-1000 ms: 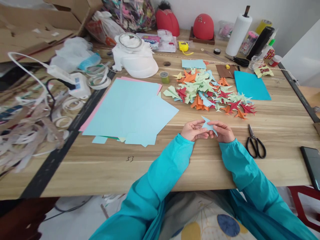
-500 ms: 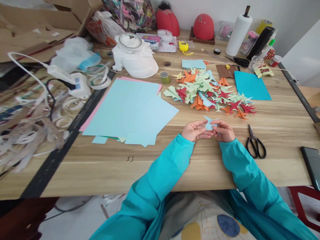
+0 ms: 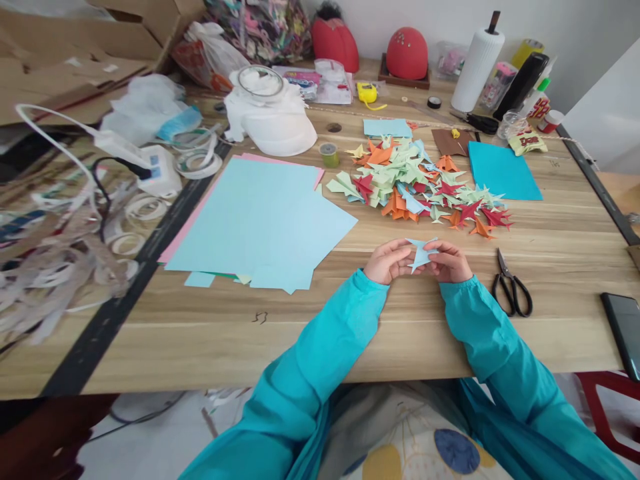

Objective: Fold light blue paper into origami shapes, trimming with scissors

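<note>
Paper crane (image 3: pixel 419 255) turned (both hands (image 3: pixel 387 261)).

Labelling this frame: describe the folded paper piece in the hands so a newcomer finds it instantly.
Start at the wooden table and find the heap of folded paper shapes in green, orange and red. Nearer the person, the left hand and right hand pinch one pale blue pointed folded paper piece between them. It alone is lifted off the table, apart from the heap.

Both hands (image 3: pixel 420 261) meet fingertip to fingertip, forearms angled inward
</note>
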`<state>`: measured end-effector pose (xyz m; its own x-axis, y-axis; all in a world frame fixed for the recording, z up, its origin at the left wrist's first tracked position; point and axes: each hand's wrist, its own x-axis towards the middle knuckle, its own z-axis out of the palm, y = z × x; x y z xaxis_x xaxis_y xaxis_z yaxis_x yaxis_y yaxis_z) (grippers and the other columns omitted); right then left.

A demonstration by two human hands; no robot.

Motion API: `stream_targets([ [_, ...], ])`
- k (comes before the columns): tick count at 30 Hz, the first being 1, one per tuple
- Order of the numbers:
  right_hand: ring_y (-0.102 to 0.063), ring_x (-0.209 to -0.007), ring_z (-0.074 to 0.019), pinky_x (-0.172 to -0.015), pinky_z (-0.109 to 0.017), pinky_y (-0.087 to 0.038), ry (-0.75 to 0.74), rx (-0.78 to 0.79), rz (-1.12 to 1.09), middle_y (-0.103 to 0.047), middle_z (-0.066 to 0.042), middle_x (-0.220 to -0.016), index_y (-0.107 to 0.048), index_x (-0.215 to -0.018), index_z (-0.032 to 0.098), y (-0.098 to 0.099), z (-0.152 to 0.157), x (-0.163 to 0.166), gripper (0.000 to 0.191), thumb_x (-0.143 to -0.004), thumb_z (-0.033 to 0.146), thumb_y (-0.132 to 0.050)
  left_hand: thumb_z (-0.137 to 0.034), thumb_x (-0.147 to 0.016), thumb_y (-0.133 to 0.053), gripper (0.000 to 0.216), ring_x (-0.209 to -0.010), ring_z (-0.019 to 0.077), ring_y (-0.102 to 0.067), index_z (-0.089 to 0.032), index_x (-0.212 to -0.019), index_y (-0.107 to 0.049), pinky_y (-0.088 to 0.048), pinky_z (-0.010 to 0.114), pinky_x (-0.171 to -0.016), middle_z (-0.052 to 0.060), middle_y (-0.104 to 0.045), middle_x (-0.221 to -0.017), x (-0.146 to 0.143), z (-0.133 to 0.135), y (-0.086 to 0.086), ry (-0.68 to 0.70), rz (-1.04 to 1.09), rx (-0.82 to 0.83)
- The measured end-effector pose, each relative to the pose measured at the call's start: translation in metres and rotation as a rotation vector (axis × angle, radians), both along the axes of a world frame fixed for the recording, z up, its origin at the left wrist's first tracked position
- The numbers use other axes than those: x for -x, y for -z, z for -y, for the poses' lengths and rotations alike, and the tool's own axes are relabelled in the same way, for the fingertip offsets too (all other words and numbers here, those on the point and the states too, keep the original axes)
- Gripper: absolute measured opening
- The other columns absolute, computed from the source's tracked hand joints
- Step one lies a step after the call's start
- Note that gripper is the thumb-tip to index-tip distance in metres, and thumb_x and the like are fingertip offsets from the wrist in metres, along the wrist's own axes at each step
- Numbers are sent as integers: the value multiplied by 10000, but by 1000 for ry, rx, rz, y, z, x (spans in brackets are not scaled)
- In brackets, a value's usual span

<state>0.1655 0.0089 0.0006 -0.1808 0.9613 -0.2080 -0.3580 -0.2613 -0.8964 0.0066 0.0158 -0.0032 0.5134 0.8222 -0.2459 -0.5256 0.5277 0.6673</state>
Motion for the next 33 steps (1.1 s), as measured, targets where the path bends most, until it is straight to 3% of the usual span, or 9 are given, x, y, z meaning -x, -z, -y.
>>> stream_targets([
  [6,-368,-322,-50,-322,-184,-244,-161,-18,9,-482,60,-390,-640,-696,164,2,3,1,164,-543,208,-678,-188,-469,-779,575,-538,128,-598,-126,-998,-562,-462,241,-532,19,-653,-655,-3,2,3,-65,-160,-40],
  [10,-502,-458,-93,-382,-204,-367,-55,-139,79,-564,32,-536,-613,-957,187,2,3,4,373,-599,262,-685,-233,-473,-774,568,-570,129,-600,-126,-993,-574,-458,239,-542,34,-658,-724,-2,1,6,-195,-235,-92],
  [13,-545,-525,-117,-459,-237,-436,-51,-244,149,-605,17,-603,-477,-1178,201,2,4,7,603,-620,270,-694,-251,-473,-773,559,-613,139,-609,-127,-979,-571,-479,253,-558,56,-659,-816,-1,-2,7,-315,-291,-137],
  [16,-540,-489,-114,-480,-256,-454,-71,-317,206,-607,18,-606,-367,-1269,206,3,6,10,688,-660,293,-674,-246,-456,-780,556,-618,138,-607,-119,-954,-568,-489,247,-552,72,-658,-844,-1,-3,7,-345,-343,-194],
  [23,-577,-550,-138,-575,-291,-482,-39,-370,303,-592,19,-608,-276,-1319,218,5,7,10,766,-671,307,-675,-246,-465,-765,556,-632,165,-621,-101,-961,-562,-496,274,-545,113,-648,-910,-2,-1,3,-312,-413,-221],
  [29,-572,-566,-124,-588,-279,-481,50,-424,389,-587,20,-650,-373,-1268,227,8,6,9,665,-674,287,-668,-220,-448,-769,563,-619,140,-604,-106,-954,-549,-503,270,-531,119,-626,-977,-2,-1,3,-304,-392,-199],
  [33,-575,-596,-126,-598,-276,-480,16,-438,438,-598,9,-668,-401,-1253,215,10,5,8,646,-668,271,-671,-230,-438,-776,566,-565,110,-582,-104,-939,-544,-477,230,-482,110,-632,-954,-2,-2,4,-294,-371,-210],
])
